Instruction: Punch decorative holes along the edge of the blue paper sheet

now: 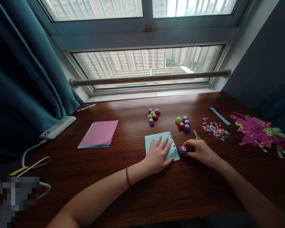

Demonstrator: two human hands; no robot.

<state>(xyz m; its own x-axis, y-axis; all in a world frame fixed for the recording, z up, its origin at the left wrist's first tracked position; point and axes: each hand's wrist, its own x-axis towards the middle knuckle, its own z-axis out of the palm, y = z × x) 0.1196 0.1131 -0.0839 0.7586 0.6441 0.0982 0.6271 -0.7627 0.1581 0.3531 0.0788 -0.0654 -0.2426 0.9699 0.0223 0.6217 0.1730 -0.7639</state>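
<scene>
A light blue sheet of paper (149,141) lies on the desk, with a row of small punched holes along its right edge. My left hand (158,155) rests flat on it, fingers spread. Just off the sheet's right side, my right hand (199,151) grips a small purple craft punch (182,150) between thumb and fingers. A utility knife (196,135) lies right behind that hand, its yellow handle partly hidden. Two groups of similar punches in red, green and purple stand farther back, one in the middle (154,117) and one to its right (186,128).
Stacked coloured paper (99,133) lies at the left, near a white power bank (58,127) with a cable. To the right are paper confetti (216,129), a punched blue strip (219,116) and a heap of pink and green strips (256,129). A window rail (152,78) runs behind the desk.
</scene>
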